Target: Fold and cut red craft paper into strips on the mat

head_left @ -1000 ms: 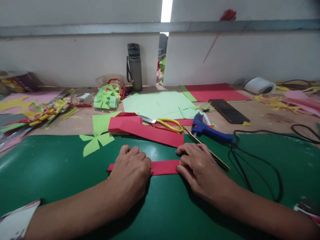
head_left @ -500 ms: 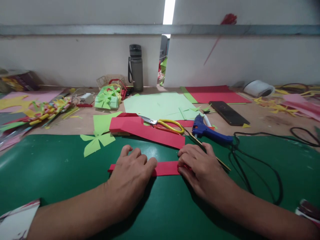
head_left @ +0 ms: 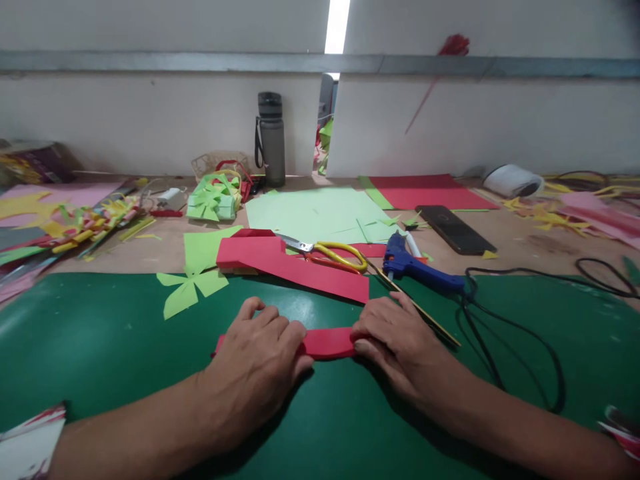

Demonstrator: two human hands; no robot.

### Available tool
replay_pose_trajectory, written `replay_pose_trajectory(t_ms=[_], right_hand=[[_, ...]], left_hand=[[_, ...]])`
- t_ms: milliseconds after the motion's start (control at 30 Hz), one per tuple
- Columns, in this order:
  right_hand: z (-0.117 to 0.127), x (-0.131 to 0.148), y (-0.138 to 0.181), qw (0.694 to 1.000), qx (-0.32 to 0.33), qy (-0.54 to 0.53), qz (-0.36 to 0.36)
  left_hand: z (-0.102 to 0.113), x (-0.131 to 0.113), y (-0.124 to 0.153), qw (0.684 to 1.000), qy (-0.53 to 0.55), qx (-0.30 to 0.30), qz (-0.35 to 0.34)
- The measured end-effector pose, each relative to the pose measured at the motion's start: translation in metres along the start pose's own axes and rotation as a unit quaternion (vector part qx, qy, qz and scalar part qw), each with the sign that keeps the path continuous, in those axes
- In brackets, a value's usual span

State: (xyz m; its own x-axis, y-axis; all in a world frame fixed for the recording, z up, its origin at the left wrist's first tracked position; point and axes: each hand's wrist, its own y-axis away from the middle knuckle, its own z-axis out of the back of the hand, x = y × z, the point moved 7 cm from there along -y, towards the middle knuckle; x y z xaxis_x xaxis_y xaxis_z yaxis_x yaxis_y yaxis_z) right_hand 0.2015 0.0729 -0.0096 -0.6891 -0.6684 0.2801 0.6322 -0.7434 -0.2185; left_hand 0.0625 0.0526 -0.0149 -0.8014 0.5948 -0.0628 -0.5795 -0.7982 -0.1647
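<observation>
A folded strip of red paper (head_left: 329, 343) lies across the green mat, bowing slightly between my hands. My left hand (head_left: 265, 353) is closed on its left part, thumb at the near edge, with the strip's left end poking out beyond the fingers. The right end is pinched by my right hand (head_left: 387, 337), whose fingers hide it. Just behind the strip rests a larger folded red paper piece (head_left: 320, 277), partly over a light green sheet. Yellow-handled scissors (head_left: 340, 253) lie behind it, and a thin stick (head_left: 430, 320) slants past my right hand.
A blue glue gun (head_left: 423, 270) with a trailing black cable (head_left: 535, 327) lies to the right. Behind are a phone (head_left: 455, 230), red sheets (head_left: 430, 192), a pale green sheet (head_left: 310, 207) and a bottle (head_left: 271, 143). A green paper flower cutout (head_left: 187, 293) lies at left.
My left thumb has moved under the near edge of the red strip, and the strip now bows a little. My right hand keeps its pinch at the right end. The view has shifted slightly.
</observation>
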Motion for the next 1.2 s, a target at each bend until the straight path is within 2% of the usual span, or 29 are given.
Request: replay_pose_trajectory(t_ms=[200, 400, 500, 567, 633, 700, 767, 833, 900, 933, 1000, 1067, 1133, 1200], right_hand=[[-0.001, -0.005, 0.001, 0.996, 0.037, -0.076, -0.039], [-0.006, -0.008, 0.001, 0.996, 0.027, -0.081, -0.040], [-0.001, -0.002, 0.001, 0.999, -0.015, -0.037, -0.006], [0.007, 0.005, 0.004, 0.997, -0.067, 0.015, 0.046], [0.013, 0.014, 0.009, 0.985, -0.111, 0.074, 0.112], [0.016, 0.020, 0.014, 0.969, -0.135, 0.118, 0.168], [0.019, 0.022, 0.017, 0.965, -0.149, 0.112, 0.187], [0.022, 0.015, 0.014, 0.979, -0.144, 0.025, 0.142], [0.020, -0.001, 0.007, 0.989, -0.097, -0.112, 0.018], [0.015, -0.009, 0.006, 0.980, -0.061, -0.180, -0.058], [0.002, -0.020, 0.007, 0.939, 0.011, -0.286, -0.189], [-0.006, -0.022, 0.009, 0.898, 0.059, -0.349, -0.262], [-0.010, -0.023, 0.010, 0.873, 0.083, -0.380, -0.295], [-0.011, -0.023, 0.009, 0.860, 0.092, -0.396, -0.308]], left_hand=[[-0.003, 0.002, 0.000, 0.999, 0.035, 0.027, 0.001], [-0.003, 0.003, -0.001, 1.000, 0.021, 0.008, -0.010], [0.002, -0.001, 0.000, 0.999, -0.013, 0.010, -0.035], [0.009, -0.007, 0.003, 0.996, -0.056, -0.016, -0.065], [0.019, -0.013, 0.008, 0.987, -0.100, -0.073, -0.099], [0.027, -0.020, 0.015, 0.974, -0.133, -0.135, -0.127], [0.032, -0.021, 0.020, 0.966, -0.138, -0.173, -0.136], [0.035, -0.016, 0.020, 0.974, -0.097, -0.169, -0.115], [0.033, -0.002, 0.013, 0.990, -0.040, -0.121, -0.053], [0.031, 0.007, 0.008, 0.996, -0.016, -0.087, -0.012], [0.024, 0.024, 0.001, 0.998, 0.016, -0.017, 0.066], [0.016, 0.035, -0.004, 0.993, 0.027, 0.037, 0.109], [0.014, 0.035, -0.007, 0.994, 0.011, 0.041, 0.102], [0.019, 0.025, -0.008, 0.998, -0.010, -0.017, 0.053]])
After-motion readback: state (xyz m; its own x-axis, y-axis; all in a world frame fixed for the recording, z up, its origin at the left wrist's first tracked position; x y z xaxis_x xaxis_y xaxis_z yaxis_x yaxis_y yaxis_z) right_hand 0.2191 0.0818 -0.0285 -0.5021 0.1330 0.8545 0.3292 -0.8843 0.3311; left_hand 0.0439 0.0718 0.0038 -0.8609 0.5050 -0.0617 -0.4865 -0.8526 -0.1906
